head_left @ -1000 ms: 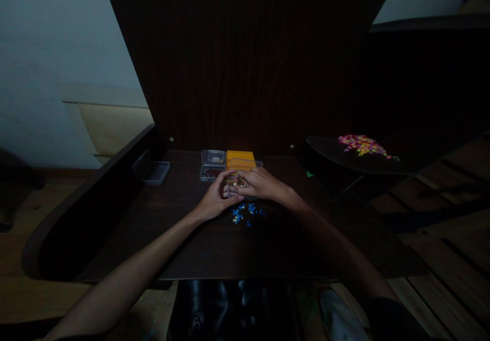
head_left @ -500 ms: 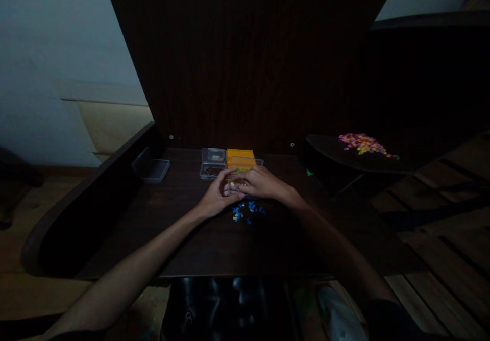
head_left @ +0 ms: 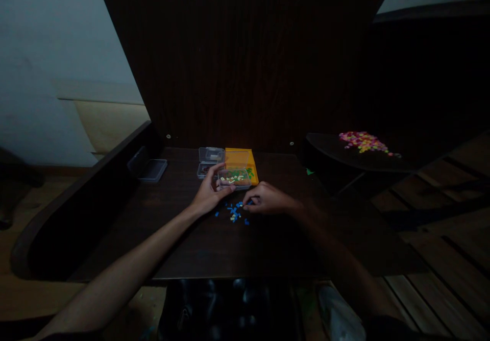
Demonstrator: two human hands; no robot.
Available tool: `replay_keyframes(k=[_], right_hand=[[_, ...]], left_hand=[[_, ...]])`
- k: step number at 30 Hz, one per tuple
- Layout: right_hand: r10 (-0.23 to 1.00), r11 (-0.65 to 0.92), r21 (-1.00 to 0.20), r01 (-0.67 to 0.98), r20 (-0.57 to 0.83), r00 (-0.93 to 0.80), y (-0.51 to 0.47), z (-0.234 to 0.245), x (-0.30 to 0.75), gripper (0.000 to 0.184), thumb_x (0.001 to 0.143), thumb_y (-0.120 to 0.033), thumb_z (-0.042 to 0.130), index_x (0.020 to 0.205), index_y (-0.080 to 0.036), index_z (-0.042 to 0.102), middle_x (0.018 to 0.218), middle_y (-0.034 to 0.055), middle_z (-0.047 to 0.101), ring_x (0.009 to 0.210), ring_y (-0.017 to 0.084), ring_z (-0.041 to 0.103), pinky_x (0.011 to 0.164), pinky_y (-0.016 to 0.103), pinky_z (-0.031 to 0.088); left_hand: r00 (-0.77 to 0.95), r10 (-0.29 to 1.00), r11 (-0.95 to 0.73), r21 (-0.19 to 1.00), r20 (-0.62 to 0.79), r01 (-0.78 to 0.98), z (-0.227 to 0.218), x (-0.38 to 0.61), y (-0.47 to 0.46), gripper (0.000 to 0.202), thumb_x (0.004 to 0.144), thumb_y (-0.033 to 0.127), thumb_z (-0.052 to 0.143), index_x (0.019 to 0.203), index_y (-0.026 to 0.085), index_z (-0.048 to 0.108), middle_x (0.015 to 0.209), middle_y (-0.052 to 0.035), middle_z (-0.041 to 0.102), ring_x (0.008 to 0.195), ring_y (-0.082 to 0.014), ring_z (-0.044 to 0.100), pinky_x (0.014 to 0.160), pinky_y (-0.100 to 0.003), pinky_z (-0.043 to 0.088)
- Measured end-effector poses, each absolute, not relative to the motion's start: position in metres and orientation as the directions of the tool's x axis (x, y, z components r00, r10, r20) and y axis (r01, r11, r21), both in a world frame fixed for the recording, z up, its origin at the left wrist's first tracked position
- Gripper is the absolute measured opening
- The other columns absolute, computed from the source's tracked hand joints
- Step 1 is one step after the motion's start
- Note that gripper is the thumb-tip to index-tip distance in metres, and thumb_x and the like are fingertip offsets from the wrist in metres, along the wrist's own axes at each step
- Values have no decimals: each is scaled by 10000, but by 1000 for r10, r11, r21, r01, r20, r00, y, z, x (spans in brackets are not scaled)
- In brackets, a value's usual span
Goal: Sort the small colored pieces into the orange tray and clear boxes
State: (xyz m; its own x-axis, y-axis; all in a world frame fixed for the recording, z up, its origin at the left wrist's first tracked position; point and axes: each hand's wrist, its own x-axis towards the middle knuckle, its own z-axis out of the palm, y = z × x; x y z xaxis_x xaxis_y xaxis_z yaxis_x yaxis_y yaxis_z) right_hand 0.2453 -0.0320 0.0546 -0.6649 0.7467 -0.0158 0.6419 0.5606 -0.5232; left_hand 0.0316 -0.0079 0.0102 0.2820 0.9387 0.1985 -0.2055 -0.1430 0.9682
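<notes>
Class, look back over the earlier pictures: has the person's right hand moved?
Yes. The right hand came off the clear box toward the person, onto the blue pieces.

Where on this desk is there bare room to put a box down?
Bare tabletop lies between the left forearm and the open clear case, and right of the right hand. Crowded: blue pieces, clear box, left hand.

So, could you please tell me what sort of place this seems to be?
Probably a dim room at home, at a dark wooden desk used for hobby sorting: small clear plastic boxes, scattered tiny blue pieces, and a pile of pink and yellow pieces on a side shelf.
</notes>
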Motion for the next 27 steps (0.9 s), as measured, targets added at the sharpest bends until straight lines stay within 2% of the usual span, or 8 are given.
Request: replay_keyframes(k=[4, 11, 16, 21, 25, 27], right_hand=[[788, 550, -394, 737, -49, -614, -32, 39, 237, 192, 830, -249, 644, 970, -189, 763, 612, -28, 621, 529, 82, 490, 584, 208, 340], [797, 560, -334, 758, -34, -604, -33, 31, 236, 164, 836, -221, 627, 951, -216, 743, 746, 0, 695, 640, 116, 570, 623, 221, 350], [812, 546, -267, 794, -66, -580, -35, 30, 234, 154, 873, -267, 607, 970, -218, 715, 779, 12, 695, 698, 136, 589, 642, 232, 344], [819, 560, -158, 813, -42, -572, -38, 20, 236, 207, 919, -333, 563, 1028, -213, 691, 894, 57, 702, 820, 162, 605, 700, 250, 343], [826, 561, -86, 823, -11, -564, -43, 15, 233, 222, 934, -312, 533, 1008, -185, 700, 885, 87, 699, 834, 168, 598, 702, 256, 337], [825, 562, -103, 821, 3, -565, -44, 18, 232, 194, 905, -286, 569, 979, -171, 707, 844, 83, 692, 787, 159, 587, 678, 251, 334]], left_hand=[[279, 940, -151, 973, 196, -176, 9, 31, -9, 776, 649, 290, 828, 1307, 234, 419, 1335, -120, 513, 926, -182, 666, 896, -415, 565], [299, 932, -165, 975, 203, -149, 14, 31, -13, 759, 669, 303, 818, 1307, 227, 416, 1326, -119, 517, 936, -184, 666, 917, -416, 552], [301, 935, -144, 978, 185, -154, 15, 31, -14, 772, 664, 291, 820, 1312, 225, 407, 1340, -122, 515, 930, -178, 662, 913, -414, 554], [309, 933, -138, 977, 183, -161, 14, 32, -15, 775, 671, 281, 813, 1323, 223, 397, 1320, -123, 530, 976, -194, 651, 914, -411, 551], [322, 931, -119, 978, 170, -171, 14, 32, -16, 782, 672, 275, 813, 1326, 216, 389, 1298, -125, 547, 965, -193, 657, 900, -405, 559], [317, 933, -121, 978, 170, -167, 15, 32, -16, 771, 673, 271, 812, 1321, 219, 398, 1303, -125, 544, 958, -192, 660, 898, -409, 562]])
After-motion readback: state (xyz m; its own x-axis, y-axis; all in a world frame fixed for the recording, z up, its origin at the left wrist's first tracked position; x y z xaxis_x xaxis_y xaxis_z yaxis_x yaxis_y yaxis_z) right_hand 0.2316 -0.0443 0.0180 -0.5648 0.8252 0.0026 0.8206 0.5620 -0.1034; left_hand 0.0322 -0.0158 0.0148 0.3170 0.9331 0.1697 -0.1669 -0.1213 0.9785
